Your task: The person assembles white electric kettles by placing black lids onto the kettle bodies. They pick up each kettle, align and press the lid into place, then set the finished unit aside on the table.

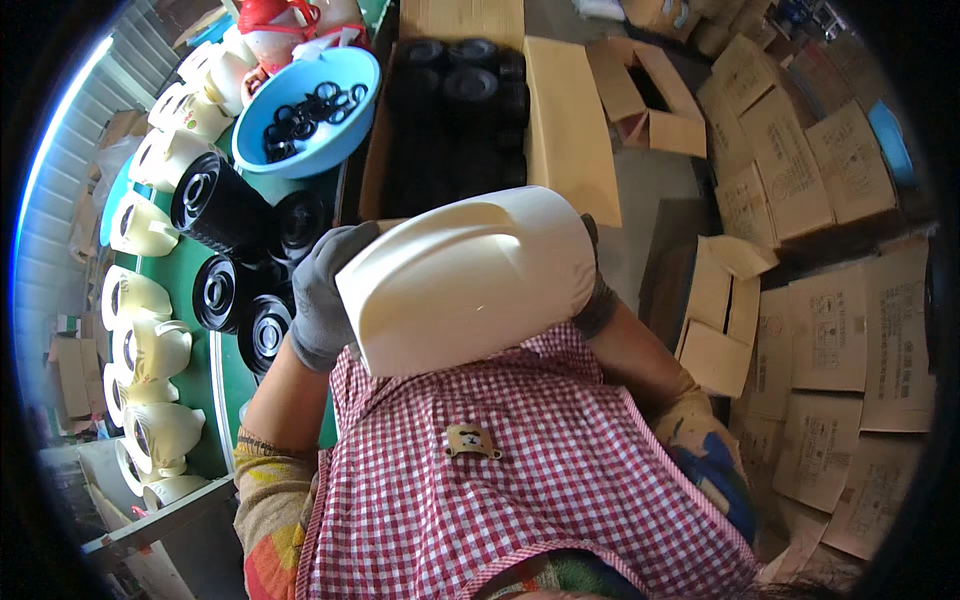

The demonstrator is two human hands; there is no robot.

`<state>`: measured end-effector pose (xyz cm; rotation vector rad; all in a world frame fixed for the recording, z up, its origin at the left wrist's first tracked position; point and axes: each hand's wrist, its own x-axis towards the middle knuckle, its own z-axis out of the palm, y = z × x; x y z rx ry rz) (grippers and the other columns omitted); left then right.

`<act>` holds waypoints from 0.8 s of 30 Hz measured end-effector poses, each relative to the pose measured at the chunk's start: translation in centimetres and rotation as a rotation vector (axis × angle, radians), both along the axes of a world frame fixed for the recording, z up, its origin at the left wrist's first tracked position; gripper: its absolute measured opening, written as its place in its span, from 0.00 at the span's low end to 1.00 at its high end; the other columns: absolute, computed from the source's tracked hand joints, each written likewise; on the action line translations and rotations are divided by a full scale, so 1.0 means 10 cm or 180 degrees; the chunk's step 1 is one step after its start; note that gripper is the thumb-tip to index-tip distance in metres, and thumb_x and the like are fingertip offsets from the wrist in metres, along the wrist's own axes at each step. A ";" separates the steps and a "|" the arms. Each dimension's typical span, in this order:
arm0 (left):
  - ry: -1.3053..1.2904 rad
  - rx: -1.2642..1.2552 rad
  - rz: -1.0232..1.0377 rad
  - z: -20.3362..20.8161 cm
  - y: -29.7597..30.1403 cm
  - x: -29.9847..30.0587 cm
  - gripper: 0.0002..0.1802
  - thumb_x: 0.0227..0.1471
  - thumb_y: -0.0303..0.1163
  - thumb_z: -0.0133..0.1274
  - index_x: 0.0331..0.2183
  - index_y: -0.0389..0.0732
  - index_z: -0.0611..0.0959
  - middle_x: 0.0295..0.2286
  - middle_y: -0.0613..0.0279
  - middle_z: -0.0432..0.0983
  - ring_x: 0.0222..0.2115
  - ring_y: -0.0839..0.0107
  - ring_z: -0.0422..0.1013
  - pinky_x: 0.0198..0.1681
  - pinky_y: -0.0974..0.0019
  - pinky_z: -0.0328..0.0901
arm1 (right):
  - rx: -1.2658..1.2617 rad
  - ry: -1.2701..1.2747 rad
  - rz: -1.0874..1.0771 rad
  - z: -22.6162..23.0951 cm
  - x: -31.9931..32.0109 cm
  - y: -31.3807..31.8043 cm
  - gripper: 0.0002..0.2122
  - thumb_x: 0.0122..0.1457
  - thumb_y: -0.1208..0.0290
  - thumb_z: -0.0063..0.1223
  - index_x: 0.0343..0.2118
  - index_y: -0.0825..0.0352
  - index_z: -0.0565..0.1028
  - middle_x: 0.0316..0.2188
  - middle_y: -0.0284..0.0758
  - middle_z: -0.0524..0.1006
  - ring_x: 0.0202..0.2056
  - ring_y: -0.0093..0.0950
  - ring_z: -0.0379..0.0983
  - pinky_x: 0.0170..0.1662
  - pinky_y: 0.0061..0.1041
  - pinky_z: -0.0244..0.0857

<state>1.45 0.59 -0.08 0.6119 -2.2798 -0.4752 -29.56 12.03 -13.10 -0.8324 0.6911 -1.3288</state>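
In front of my chest I hold a cream plastic jug body, lying on its side with its handle toward the head view. My left hand, in a grey glove, grips its left end. At the other end my gloved right hand holds it, its fingers mostly hidden behind the jug. Left of my left hand, several black ribbed cylinders with round ends lie on the green table. Past the jug stands an open cardboard box filled with black round parts.
A light blue basin with black rings sits at the far left. Several cream jug parts line the table's left side. Red-topped jugs stand behind. Cardboard cartons are stacked at right, beside open boxes.
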 end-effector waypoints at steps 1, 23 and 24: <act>0.0557 0.0961 0.0004 -0.12 -0.02 0.00 0.37 0.32 0.41 0.72 0.44 0.32 0.78 0.38 0.50 0.79 0.37 0.59 0.78 0.44 0.62 0.71 | 0.0118 -0.0288 0.0061 0.07 -0.01 -0.05 0.33 0.64 0.45 0.38 0.65 0.64 0.56 0.62 0.42 0.61 0.61 0.34 0.59 0.62 0.38 0.57; -0.0639 0.2694 0.0140 -1.28 0.59 0.43 0.20 0.53 0.31 0.56 0.44 0.33 0.70 0.37 0.47 0.71 0.37 0.61 0.72 0.40 0.62 0.67 | -0.1479 0.2923 0.0782 0.81 0.19 -0.68 0.26 0.58 0.49 0.51 0.54 0.62 0.74 0.60 0.41 0.66 0.64 0.44 0.52 0.67 0.44 0.40; -0.0884 0.2533 0.0260 -1.10 0.73 0.46 0.20 0.54 0.32 0.57 0.44 0.32 0.70 0.37 0.44 0.71 0.35 0.57 0.73 0.39 0.60 0.68 | -0.1564 0.3008 0.0788 0.73 0.25 -0.76 0.26 0.59 0.47 0.49 0.54 0.62 0.74 0.60 0.42 0.66 0.64 0.44 0.52 0.67 0.44 0.40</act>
